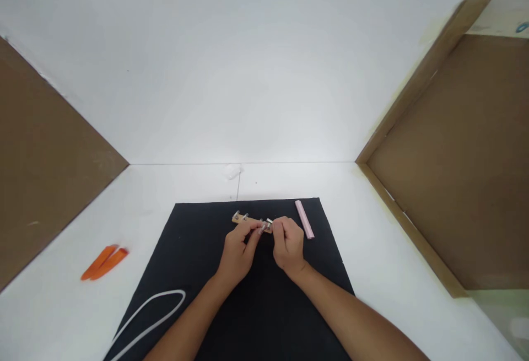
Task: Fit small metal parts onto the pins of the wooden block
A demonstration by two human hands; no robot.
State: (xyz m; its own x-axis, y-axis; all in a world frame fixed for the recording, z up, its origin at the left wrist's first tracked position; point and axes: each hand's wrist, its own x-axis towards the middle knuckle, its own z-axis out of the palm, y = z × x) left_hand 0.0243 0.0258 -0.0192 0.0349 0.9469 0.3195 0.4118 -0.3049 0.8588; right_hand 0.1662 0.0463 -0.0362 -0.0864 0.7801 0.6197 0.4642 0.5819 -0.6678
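Over the black mat point(198, 251), the wooden strip point(240, 219) looks light, stiff and best held by its edges; the left hand's point(236, 249) fingers pinch a slick-looking metal fitting point(263, 227), while the right hand point(290, 244) curls at its right end, grip hidden.

Your white tabletop point(384, 273) carries a black mat point(194, 251) — two orange pieces point(109, 264) left of it, a pale scrap point(232, 171) beyond it.
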